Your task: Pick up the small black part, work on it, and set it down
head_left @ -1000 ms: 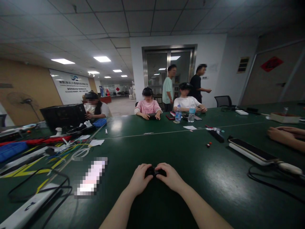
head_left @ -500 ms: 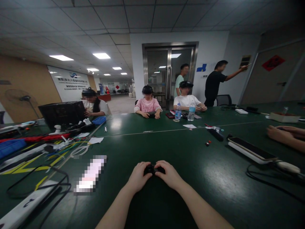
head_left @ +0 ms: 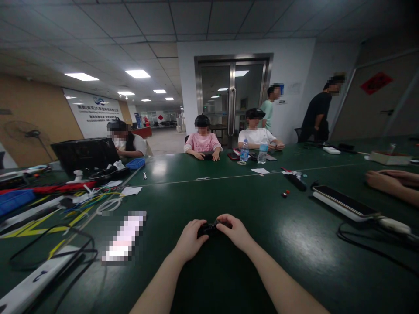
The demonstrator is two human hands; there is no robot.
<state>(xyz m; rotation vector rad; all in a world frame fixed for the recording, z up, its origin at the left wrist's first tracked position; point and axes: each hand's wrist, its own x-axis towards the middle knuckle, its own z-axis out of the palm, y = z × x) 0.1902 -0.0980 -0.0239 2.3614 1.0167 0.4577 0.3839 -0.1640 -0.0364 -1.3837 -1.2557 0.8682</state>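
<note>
A small black object (head_left: pixel 208 229) is between my hands just above or on the green table (head_left: pixel 248 196); its exact kind is too dark to make out. My left hand (head_left: pixel 191 237) is closed around its left end, thumb on the near side and fingers over the far side. At the right end, my right hand (head_left: pixel 234 231) pinches a dark part of it between thumb and fingertips, a little higher than the left hand. My fingers hide both ends of the object.
A phone-shaped blurred thing (head_left: pixel 126 240), a white power strip (head_left: pixel 42 279) and cables lie left. To the right are a phone on a white block (head_left: pixel 343 205) and another person's hands (head_left: pixel 386 181). Small red bits (head_left: pixel 285 194), water bottles (head_left: pixel 262 151) and seated people are farther off.
My right hand has risen slightly and turned at the object's right end, showing more of the black object. Two standing people in the background have moved right.
</note>
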